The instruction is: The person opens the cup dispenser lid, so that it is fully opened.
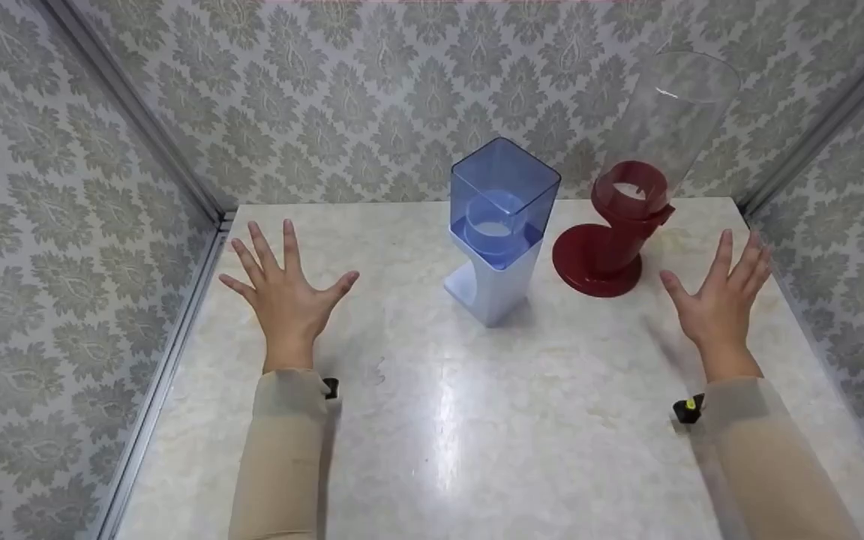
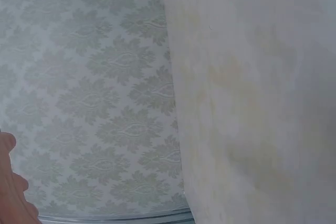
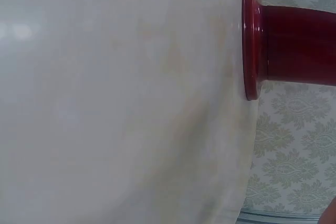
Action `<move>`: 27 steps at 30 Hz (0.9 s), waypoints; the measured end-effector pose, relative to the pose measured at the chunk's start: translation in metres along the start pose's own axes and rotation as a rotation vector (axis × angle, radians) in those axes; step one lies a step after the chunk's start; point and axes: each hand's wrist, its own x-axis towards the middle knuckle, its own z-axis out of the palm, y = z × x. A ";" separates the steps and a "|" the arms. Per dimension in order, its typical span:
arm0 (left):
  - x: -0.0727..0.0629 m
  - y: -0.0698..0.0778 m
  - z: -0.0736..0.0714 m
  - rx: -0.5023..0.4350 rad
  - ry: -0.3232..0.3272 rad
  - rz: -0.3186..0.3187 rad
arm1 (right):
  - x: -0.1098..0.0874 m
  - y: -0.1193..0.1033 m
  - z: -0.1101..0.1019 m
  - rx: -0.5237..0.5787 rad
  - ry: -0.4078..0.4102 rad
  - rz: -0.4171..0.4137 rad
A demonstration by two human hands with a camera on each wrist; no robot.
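Here, left fingers (image 1: pixel 291 249) and right fingers (image 1: pixel 723 255) splay.

Damask-patterned walls (image 1: pixel 372 105) around a glossy tabletop (image 1: pixel 372 450)

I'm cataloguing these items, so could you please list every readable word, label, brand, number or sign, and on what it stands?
None readable: no lettering shows on the white stand, blue square container, red stand or clear cylinder.
The black device beside the right sleeve bears a yellow mark, too small to make out.
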 end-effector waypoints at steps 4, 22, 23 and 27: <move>-0.005 0.003 0.001 -0.063 0.056 0.018 | -0.006 -0.007 0.005 0.093 0.096 -0.020; -0.042 0.056 0.001 -0.549 0.161 0.165 | -0.021 -0.075 0.039 0.567 0.388 -0.412; -0.044 0.060 0.002 -0.574 0.163 0.172 | -0.022 -0.080 0.041 0.585 0.382 -0.423; -0.050 0.076 0.010 -0.661 0.156 0.193 | -0.026 -0.101 0.050 0.652 0.314 -0.430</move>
